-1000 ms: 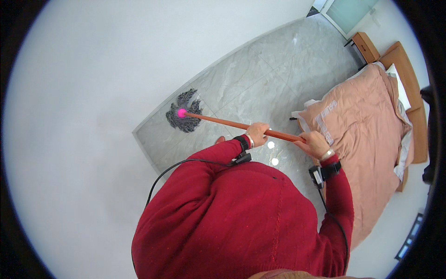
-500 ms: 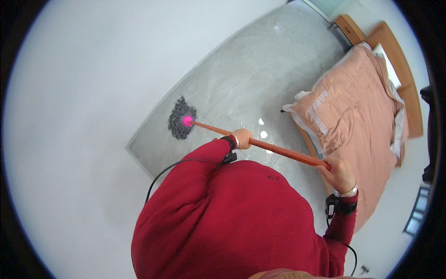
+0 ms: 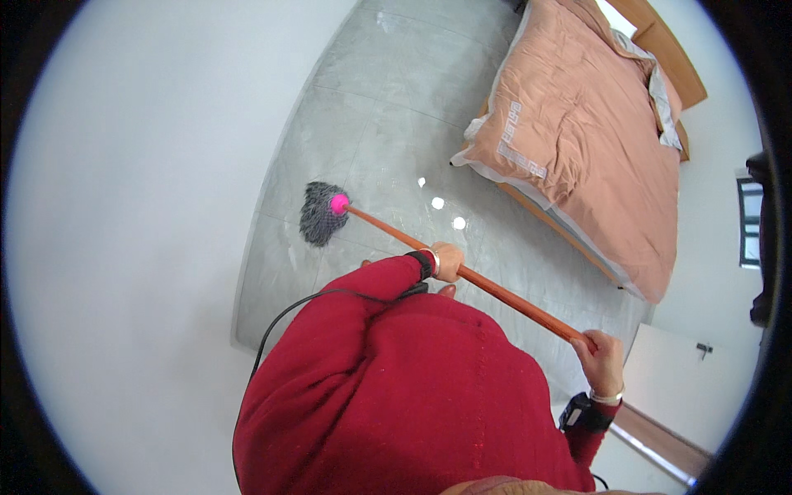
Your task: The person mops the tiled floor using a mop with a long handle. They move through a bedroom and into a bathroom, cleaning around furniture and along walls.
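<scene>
Both my hands grip the reddish-brown wooden handle of a mop [image 3: 518,304], which slants across in front of my body. My left hand [image 3: 448,261] is wrapped round the middle of the handle. Near its upper end, my right hand [image 3: 601,363] is closed on it with the thumb along the wood. At the far left end, a bright pink socket [image 3: 340,205] joins the handle to a shaggy grey mop head [image 3: 320,216]. The mop head lies spread on the grey tiled floor [image 3: 375,107], close to the white wall.
A bed [image 3: 577,140] with a rumpled peach-coloured quilt and wooden headboard [image 3: 660,49] stands at the upper right. The white wall [image 3: 148,206] runs along the left. A white door [image 3: 681,379] with a dark handle is at the lower right. Black cables hang by my sleeves.
My view has turned, so the bed sits higher and further left and the door has come into sight. My right hand is lower in the picture. Both hands keep their hold on the mop.
</scene>
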A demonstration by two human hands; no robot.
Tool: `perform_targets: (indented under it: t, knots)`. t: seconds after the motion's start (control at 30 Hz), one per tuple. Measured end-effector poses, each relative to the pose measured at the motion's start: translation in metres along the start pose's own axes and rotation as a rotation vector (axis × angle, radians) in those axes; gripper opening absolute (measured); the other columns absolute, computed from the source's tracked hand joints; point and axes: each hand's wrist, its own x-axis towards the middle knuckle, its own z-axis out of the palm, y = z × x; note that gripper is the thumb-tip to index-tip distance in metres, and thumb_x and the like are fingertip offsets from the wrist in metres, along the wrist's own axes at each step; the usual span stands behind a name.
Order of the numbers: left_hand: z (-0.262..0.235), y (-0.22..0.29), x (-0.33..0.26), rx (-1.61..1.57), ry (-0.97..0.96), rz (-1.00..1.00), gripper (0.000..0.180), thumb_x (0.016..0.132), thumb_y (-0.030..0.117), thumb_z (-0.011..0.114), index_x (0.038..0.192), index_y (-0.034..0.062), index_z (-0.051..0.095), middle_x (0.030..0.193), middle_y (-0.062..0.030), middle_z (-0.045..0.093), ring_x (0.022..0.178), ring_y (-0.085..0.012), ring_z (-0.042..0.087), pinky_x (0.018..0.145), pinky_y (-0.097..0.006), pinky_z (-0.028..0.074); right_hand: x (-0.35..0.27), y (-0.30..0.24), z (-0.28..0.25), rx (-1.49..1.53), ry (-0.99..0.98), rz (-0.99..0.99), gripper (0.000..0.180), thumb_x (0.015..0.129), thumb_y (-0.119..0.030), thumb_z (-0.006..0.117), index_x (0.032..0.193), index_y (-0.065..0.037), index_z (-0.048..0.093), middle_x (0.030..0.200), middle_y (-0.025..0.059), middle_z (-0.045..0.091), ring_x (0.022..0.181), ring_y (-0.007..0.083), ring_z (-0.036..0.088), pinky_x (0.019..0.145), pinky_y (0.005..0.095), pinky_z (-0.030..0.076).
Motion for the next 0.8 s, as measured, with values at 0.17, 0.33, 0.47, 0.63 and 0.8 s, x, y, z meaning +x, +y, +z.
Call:
perform_targets:
  t: [0.17, 0.33, 0.47, 0.63, 0.8]
  knots:
    - [-0.012, 0.011, 0.037, 0.054, 0.0, 0.137, 0.015, 0.066, 0.021, 0.066, 0.075, 0.0107, 0.071, 0.076, -0.0154, 0.068, 0.076, -0.0345, 0.067, 0.066, -0.045, 0.053, -0.049, -0.013, -0.002, 0.012, 0.081, 0.128, 0.02, 0.077, -0.017, 0.074, 0.08, 0.001, 0.066, 0.062, 0.018, 0.059, 0.054, 0.032, 0.059, 0.051, 0.0367, 0.044]
    - [-0.013, 0.038, 0.056, 0.223, 0.107, 0.301, 0.012, 0.062, 0.012, 0.067, 0.074, 0.0111, 0.069, 0.076, -0.0134, 0.068, 0.079, -0.0325, 0.067, 0.068, -0.044, 0.052, -0.065, -0.036, 0.041, 0.062, 0.097, 0.201, 0.023, 0.085, -0.019, 0.068, 0.08, 0.002, 0.064, 0.063, 0.02, 0.059, 0.055, 0.0334, 0.059, 0.051, 0.0385, 0.043]
    - [0.003, 0.062, 0.044, 0.373, 0.084, 0.418, 0.01, 0.068, 0.012, 0.066, 0.078, 0.0124, 0.069, 0.082, -0.009, 0.068, 0.088, -0.0306, 0.065, 0.069, -0.044, 0.052, -0.052, -0.038, 0.088, 0.554, -0.075, 0.349, 0.029, 0.092, -0.023, 0.059, 0.081, 0.004, 0.062, 0.063, 0.0116, 0.062, 0.05, 0.0172, 0.057, 0.048, 0.0344, 0.044]
    - [0.009, 0.057, 0.037, 0.256, -0.043, 0.367, 0.013, 0.077, 0.007, 0.059, 0.087, 0.0095, 0.066, 0.088, -0.0102, 0.067, 0.095, -0.0298, 0.062, 0.073, -0.044, 0.052, -0.036, -0.025, 0.097, 0.823, -0.484, 0.603, 0.025, 0.089, -0.023, 0.062, 0.086, 0.002, 0.061, 0.063, 0.0029, 0.056, 0.049, 0.0095, 0.052, 0.044, 0.0262, 0.039]
    - [-0.006, 0.041, 0.064, 0.271, -0.102, 0.41, 0.016, 0.081, 0.008, 0.056, 0.095, 0.0081, 0.063, 0.092, -0.0116, 0.066, 0.096, -0.0307, 0.062, 0.073, -0.043, 0.054, -0.009, -0.022, 0.105, 0.988, -0.366, 0.686, 0.024, 0.088, -0.022, 0.064, 0.078, -0.001, 0.062, 0.064, 0.0015, 0.055, 0.05, 0.0093, 0.048, 0.046, 0.0246, 0.036]
